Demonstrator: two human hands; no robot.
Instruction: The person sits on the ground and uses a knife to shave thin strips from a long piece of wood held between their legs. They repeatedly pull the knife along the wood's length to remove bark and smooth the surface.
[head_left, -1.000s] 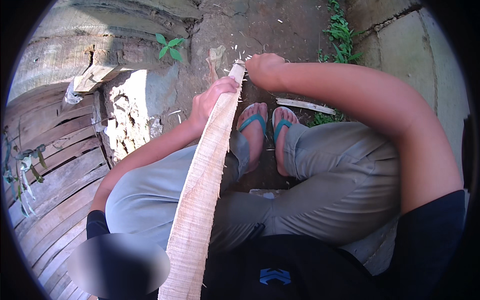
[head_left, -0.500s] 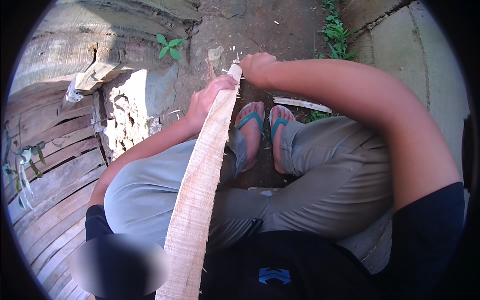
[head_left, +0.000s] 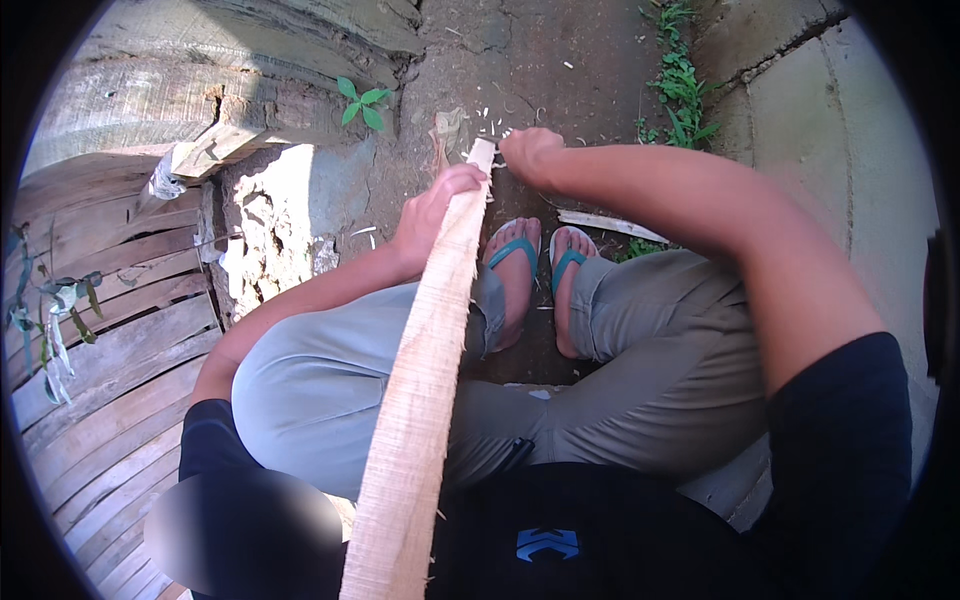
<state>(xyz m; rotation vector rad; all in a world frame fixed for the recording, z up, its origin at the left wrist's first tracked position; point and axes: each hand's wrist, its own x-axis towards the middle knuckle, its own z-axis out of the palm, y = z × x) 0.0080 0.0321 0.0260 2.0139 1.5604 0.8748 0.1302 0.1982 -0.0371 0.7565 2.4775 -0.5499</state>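
Note:
A long pale plank point(head_left: 430, 370) with rough, splintered edges slants from my chest, over my lap, to a narrow far end between my hands. My left hand point(head_left: 430, 215) is closed around it just short of that end, fingers lying over the top face. Right beside the tip, my right hand point(head_left: 532, 158) makes a fist. A thin dark sliver shows across the tip by this fist, but what the fist holds is mostly hidden. Small wood shavings point(head_left: 497, 130) lie scattered on the ground around the tip.
My feet in teal-strapped flip-flops point(head_left: 515, 250) stand below the plank. A split wood strip point(head_left: 612, 224) lies beyond them. Left are a slatted wooden wall point(head_left: 120, 390) and a post stub point(head_left: 210, 150); a concrete slab point(head_left: 800, 140) runs along the right.
The whole view has shifted slightly, so things sit lower and farther right. My right fist has come a little nearer me along the plank's tip; my left hand keeps its hold.

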